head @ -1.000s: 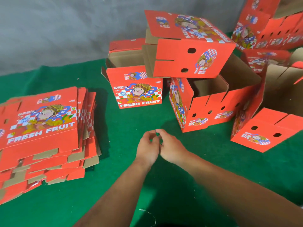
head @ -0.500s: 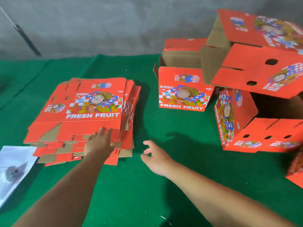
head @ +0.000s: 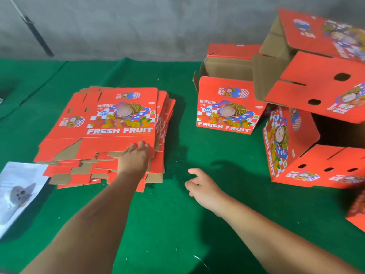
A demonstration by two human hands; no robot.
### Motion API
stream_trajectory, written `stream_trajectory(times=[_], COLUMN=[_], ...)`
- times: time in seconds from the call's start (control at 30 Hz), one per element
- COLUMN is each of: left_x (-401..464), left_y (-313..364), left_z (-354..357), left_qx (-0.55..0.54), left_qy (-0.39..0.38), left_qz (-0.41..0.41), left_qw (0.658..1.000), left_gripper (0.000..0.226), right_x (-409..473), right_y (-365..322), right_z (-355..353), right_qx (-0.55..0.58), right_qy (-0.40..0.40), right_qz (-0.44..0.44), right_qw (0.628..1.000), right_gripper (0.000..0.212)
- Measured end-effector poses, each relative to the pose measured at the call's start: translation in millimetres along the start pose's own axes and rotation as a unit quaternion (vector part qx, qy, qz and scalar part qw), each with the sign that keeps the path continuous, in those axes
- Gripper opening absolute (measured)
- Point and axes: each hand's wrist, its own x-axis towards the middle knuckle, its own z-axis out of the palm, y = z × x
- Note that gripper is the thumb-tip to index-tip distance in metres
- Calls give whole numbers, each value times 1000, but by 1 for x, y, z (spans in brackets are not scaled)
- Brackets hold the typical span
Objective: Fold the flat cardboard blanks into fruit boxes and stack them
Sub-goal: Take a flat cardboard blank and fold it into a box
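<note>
On the near edge of the pile of flat blanks (head: 110, 133), the left hand (head: 134, 161) lies with its fingers (head: 141, 145) stretched forward and nearly straight, the tips resting on the bottom flap of the top blank (head: 118, 115). Whether the thumb is hooked under that flap cannot be told; no pinch or curl shows, so nothing looks gripped yet.

To the right of the pile, over bare green cloth (head: 177, 224), the right hand (head: 201, 186) hangs with fingers loosely bent and spread, holding nothing and touching nothing that can be seen.

The step in hand looks like picking the next blank off the pile, with the folding of this one not yet begun. Right of the pile stands one finished box (head: 225, 109) with its top open, and further right a loose heap of boxes (head: 316, 91), one tipped across another on its side, so the stacking appears rough and part done.

To the left of the pile, touching its near corner, lies a white sheet (head: 17, 190) with a grey picture on it.

The next move probably calls for getting fingertips under the edge of only the top blank, since the flaps below it are staggered and could come up with it. The free right hand seems placed to take the blank's right side and draw it onto the open cloth.
</note>
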Motion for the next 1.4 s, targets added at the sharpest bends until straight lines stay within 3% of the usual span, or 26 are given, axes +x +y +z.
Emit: stream_trajectory(times=[0.07, 0.17, 0.3, 0.4, 0.5, 0.57, 0.67, 0.73, 0.8, 0.87, 0.97, 1.1, 1.2, 1.27, 1.4], left_x=[-5, -17, -45, -72, -91, -97, -105, -110, -114, -117, -117, -115, -113, -114, -117], left_y=[1, 12, 60, 94, 107, 111, 124, 138, 153, 166, 174, 178, 183, 188, 183], left_z=[-4, -22, -43, -48, -59, -74, -97, -111, -124, -135, -144, -144, -142, -138, -126], left_qx=[-19, -72, -172, -265, -328, -356, -415, -467, -515, -536, -534, -508, -464, -423, -323], left_qy=[29, 136, 248, 287, 318, 320, 313, 298, 262, 226, 181, 124, 61, 48, 69], left_qz=[21, 47, 76, 69, 90, 112, 144, 152, 159, 177, 207, 248, 269, 249, 176], left_qw=[999, 987, 950, 918, 885, 871, 842, 818, 801, 794, 799, 815, 842, 870, 927], left_gripper=[35, 20, 19, 24, 27, 25, 25, 23, 24, 25, 22, 25, 34, 40, 41], right_x=[1, 2, 0, -9, -23, -34, -55, -67, -75, -81, -96, -106, -108, -112, -111], right_y=[-8, -23, -60, -75, -71, -62, -46, -37, -41, -43, -42, -28, -13, -6, 3], right_z=[1, 2, 1, -15, -37, -46, -43, -32, -24, -27, -42, -46, -46, -48, -47], right_qx=[10, 57, 200, 378, 488, 456, 279, 231, 249, 291, 391, 343, 327, 265, 207], right_qy=[4, 4, -12, -38, -77, -41, 23, 26, 65, 116, 132, 214, 234, 248, 304], right_qz=[-2, 0, 16, -13, -68, -115, -211, -253, -253, -251, -250, -219, -257, -289, -267], right_qw=[1000, 998, 980, 925, 867, 882, 937, 939, 933, 916, 876, 888, 879, 886, 891], right_gripper=[53, 49, 31, 13, 26, 50, 81, 72, 46, 54, 72, 74, 115, 110, 76])
